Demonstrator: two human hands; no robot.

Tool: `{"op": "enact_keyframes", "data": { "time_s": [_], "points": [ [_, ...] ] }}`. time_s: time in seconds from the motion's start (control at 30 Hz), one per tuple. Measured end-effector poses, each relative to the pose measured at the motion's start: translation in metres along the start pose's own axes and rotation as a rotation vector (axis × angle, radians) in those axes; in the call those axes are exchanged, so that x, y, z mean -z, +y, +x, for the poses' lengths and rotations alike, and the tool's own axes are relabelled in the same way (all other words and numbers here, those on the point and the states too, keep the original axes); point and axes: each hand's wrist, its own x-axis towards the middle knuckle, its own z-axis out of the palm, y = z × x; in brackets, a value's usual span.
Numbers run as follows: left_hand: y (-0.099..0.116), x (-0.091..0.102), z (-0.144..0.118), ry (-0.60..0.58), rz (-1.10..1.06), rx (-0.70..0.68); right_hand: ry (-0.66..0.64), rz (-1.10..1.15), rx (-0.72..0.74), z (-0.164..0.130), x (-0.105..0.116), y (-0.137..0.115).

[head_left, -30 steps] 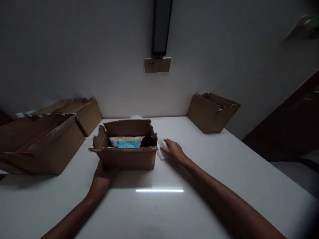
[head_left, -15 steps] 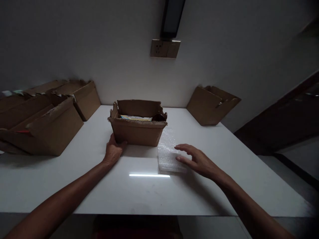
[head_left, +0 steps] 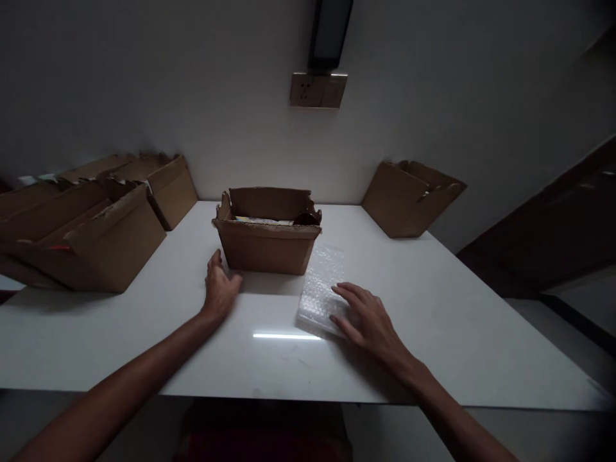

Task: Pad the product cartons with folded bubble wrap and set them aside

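Observation:
A small open cardboard box (head_left: 266, 244) stands in the middle of the white table (head_left: 457, 321), with a blue and yellow packet barely showing inside. My left hand (head_left: 220, 289) lies on the table at the box's front left corner, fingers apart, just off the cardboard. A sheet of clear bubble wrap (head_left: 321, 289) lies flat to the right of the box. My right hand (head_left: 366, 318) rests palm down on its near right part, fingers spread.
Several larger open cardboard boxes (head_left: 96, 237) crowd the table's left side. Another open box (head_left: 409, 200) leans at the back right by the wall. A wall socket (head_left: 317, 90) sits above the table. The table's near edge is close to me.
The small box went away from me toward the wall. My left hand let go of it. My right hand dragged the bubble wrap toward me and now lies flat on it.

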Motion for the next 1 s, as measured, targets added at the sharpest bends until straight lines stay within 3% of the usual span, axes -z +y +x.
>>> {"op": "enact_keyframes", "data": {
  "time_s": [0.03,0.07,0.17,0.27,0.33,0.43,0.53,0.6,0.73,0.8,0.9,1.0],
  "points": [
    [0.004,0.004,-0.015,-0.003,0.048,-0.062,0.016,0.014,0.031,-0.005,0.002,-0.002],
    [0.009,0.007,-0.032,-0.040,0.144,-0.209,0.001,0.028,0.070,-0.010,0.003,-0.003],
    [0.025,0.005,-0.076,-0.310,0.296,-0.673,-0.094,0.031,0.163,-0.019,-0.003,-0.007],
    [0.043,-0.012,-0.097,-0.511,0.242,-0.868,-0.084,0.045,0.157,-0.019,-0.015,-0.010],
    [0.052,-0.025,-0.100,-0.584,0.191,-0.855,-0.085,0.116,0.137,-0.018,-0.018,-0.013],
    [0.058,-0.036,-0.097,-0.675,0.174,-0.682,-0.123,0.245,0.072,-0.026,-0.013,-0.020],
    [0.057,-0.046,-0.092,-0.721,0.180,-0.467,0.006,0.204,0.016,-0.039,-0.004,-0.027],
    [0.055,-0.055,-0.086,-0.747,0.167,-0.384,0.088,0.077,0.058,-0.044,-0.002,-0.030],
    [0.055,-0.067,-0.074,-0.690,0.145,-0.448,-0.010,-0.067,0.163,-0.040,-0.010,-0.033],
    [0.058,-0.061,-0.074,-0.661,0.137,-0.560,-0.008,-0.041,0.145,-0.036,-0.014,-0.032],
    [0.062,-0.037,-0.082,-0.780,0.116,-0.680,-0.024,0.138,0.065,-0.041,-0.014,-0.032],
    [0.066,-0.018,-0.093,-0.906,0.107,-0.579,-0.128,0.296,-0.034,-0.053,-0.007,-0.037]
  ]
}}
